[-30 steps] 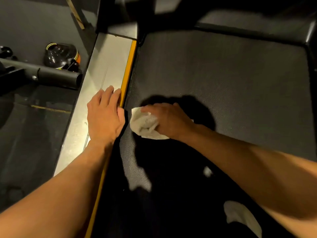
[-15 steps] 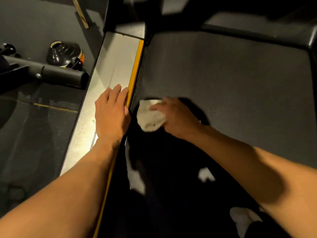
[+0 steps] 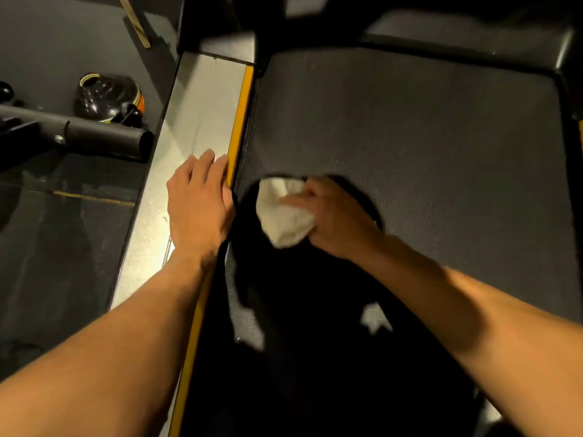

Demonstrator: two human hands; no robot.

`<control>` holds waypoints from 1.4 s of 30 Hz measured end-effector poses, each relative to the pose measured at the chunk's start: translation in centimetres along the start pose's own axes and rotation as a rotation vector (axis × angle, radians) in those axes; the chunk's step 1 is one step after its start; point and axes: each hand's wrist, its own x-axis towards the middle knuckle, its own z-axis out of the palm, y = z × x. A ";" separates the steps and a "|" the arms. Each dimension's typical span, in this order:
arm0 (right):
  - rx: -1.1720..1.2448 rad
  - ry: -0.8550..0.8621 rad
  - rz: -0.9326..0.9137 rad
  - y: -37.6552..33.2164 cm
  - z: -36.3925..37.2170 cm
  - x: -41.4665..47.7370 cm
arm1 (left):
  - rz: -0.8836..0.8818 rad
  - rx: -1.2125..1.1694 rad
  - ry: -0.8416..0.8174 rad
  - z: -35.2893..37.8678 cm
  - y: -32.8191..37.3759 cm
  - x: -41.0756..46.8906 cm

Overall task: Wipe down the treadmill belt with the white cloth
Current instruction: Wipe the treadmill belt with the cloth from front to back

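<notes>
Right hand [image 3: 339, 220] reaches in from lower right, fingers curled and clamped around the bunched white cloth [image 3: 284, 212], pressing it on the dark treadmill belt [image 3: 410, 137] near the belt's left edge. Left hand [image 3: 200, 203] lies palm-down on the silver side rail [image 3: 195, 115], fingers straight and close together, fingertips touching the yellow strip [image 3: 241, 115] beside the belt. No readable writing anywhere; wide bare belt stretches ahead and right of the cloth, a black tube [image 3: 104, 138] lies left of the rail.

- Dark floor [image 3: 63, 263] on the left, with a thin yellow line [image 3: 94, 197].
- Black tube [image 3: 94, 137] lies near a shiny black helmet-like object [image 3: 107, 97].
- Light is warm, shadows hard.
</notes>
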 end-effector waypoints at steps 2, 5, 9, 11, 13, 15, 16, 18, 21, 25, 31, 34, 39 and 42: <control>-0.056 0.184 0.243 1.3 -0.8 3.1 | -0.008 0.000 -0.016 -0.2 0.1 0.0; -0.060 0.199 0.415 1.2 0.2 4.2 | 0.027 -0.001 -0.031 -0.5 -0.2 0.0; 0.131 -0.078 0.248 -2.3 1.8 -1.6 | 0.024 -0.024 -0.049 -0.6 -0.1 0.0; 0.200 -0.261 0.104 -3.4 0.8 -4.6 | 0.011 -0.022 -0.052 -0.7 0.1 -0.1; 0.205 -0.223 0.088 -3.0 -0.6 -6.1 | 0.018 -0.015 -0.050 -0.7 0.1 -0.2; 0.181 0.021 0.256 -1.2 -2.7 -5.7 | 0.025 -0.018 -0.054 -0.8 0.2 -0.2; 0.172 0.102 0.357 0.0 -3.8 -5.2 | 0.023 -0.023 -0.058 -0.8 0.2 -0.2; 0.079 0.109 0.446 2.5 -5.1 -4.5 | 0.010 -0.032 -0.060 -0.9 0.1 -0.1; -0.076 0.062 0.552 3.6 -3.8 -5.4 | 0.010 -0.037 -0.038 -0.9 0.0 -0.1; 0.052 -0.090 0.236 0.1 -0.5 -8.9 | 0.024 -0.016 -0.010 -0.6 -0.1 -0.3; -0.092 0.044 0.229 3.1 -5.1 -8.9 | 0.036 -0.014 0.025 -0.4 -0.1 -0.4; -0.233 0.149 0.502 8.4 -7.2 -9.1 | 0.057 0.020 0.034 -0.2 0.0 -0.5; -0.052 0.049 0.193 4.4 -1.5 -12.9 | -0.038 0.076 -0.006 -1.1 2.5 -0.1; 0.052 0.008 -0.086 1.7 0.8 -13.4 | -0.119 0.036 0.045 -2.1 5.6 -1.4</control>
